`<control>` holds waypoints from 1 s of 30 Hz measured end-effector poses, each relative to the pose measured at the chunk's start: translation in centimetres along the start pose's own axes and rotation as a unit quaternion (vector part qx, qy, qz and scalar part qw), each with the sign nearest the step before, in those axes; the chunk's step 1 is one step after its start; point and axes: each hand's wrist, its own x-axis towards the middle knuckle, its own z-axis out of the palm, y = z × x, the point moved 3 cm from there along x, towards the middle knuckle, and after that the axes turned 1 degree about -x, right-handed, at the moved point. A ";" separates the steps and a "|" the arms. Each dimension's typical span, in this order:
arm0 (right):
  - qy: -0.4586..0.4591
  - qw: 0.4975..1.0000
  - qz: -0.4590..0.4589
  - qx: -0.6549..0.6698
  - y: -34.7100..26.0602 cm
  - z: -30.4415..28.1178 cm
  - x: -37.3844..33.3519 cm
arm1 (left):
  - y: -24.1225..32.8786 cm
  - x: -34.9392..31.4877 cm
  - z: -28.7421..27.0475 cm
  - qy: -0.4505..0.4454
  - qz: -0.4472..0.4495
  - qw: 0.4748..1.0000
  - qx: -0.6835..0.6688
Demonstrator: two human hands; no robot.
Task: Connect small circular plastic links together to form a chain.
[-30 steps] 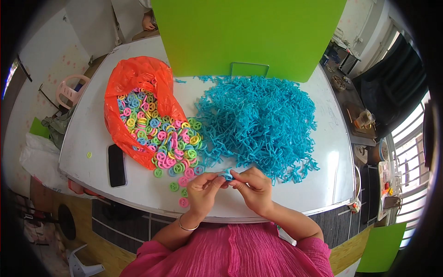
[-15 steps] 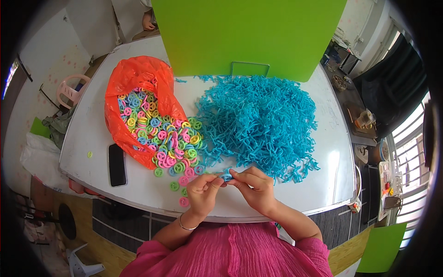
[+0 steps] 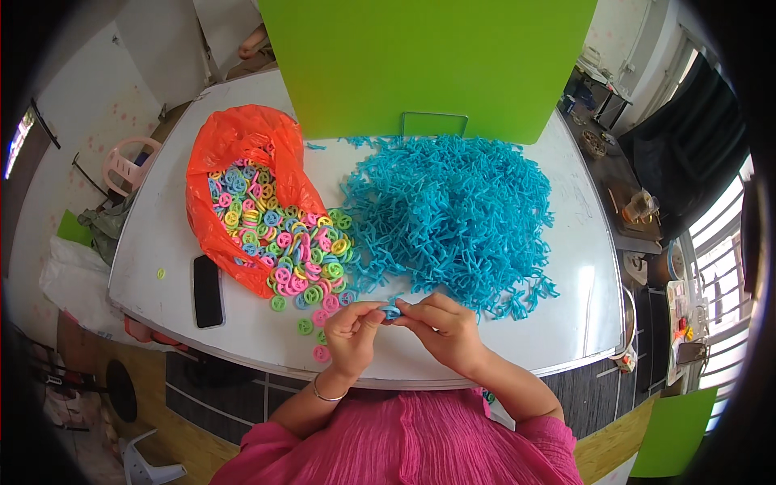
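Note:
Over the near edge of the table, my left hand (image 3: 353, 335) pinches a small light-blue plastic ring (image 3: 390, 312) between thumb and fingers. My right hand (image 3: 443, 330) is closed at the ring's other side, its fingertips touching a small blue piece there; the fingers mostly hide how the two fit together. Just beyond my hands lies a big heap of teal-blue thin plastic pieces (image 3: 453, 218). To the left, pastel plastic rings (image 3: 287, 250) in pink, green, yellow and blue spill from a red plastic bag (image 3: 206, 202). A few loose rings (image 3: 321, 353) lie beside my left hand.
A black phone (image 3: 208, 291) lies on the white table (image 3: 153, 242) left of the bag. An upright green board (image 3: 428, 65) with a wire loop (image 3: 435, 124) stands behind the heap. Another person's hand (image 3: 253, 44) shows at the far left, beyond the table.
My hands have shifted very slightly left, still together, and the ring between them is tilted differently. The other person's hand beyond the table has moved a little.

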 end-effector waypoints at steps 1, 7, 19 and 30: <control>0.001 1.000 0.001 0.000 0.0 0.0 0.0 | 0.1 0.0 0.0 0.007 -0.002 1.000 0.009; 0.003 0.996 -0.069 -0.056 -0.1 0.3 -0.2 | -0.2 0.0 0.1 0.036 -0.036 0.999 -0.011; -0.012 1.000 0.004 -0.020 0.4 0.1 -0.2 | 0.8 0.5 0.4 -0.004 0.103 0.984 0.144; 0.052 0.997 -0.040 0.028 0.1 -0.8 0.1 | 0.1 1.5 0.5 -0.071 -0.025 0.997 0.027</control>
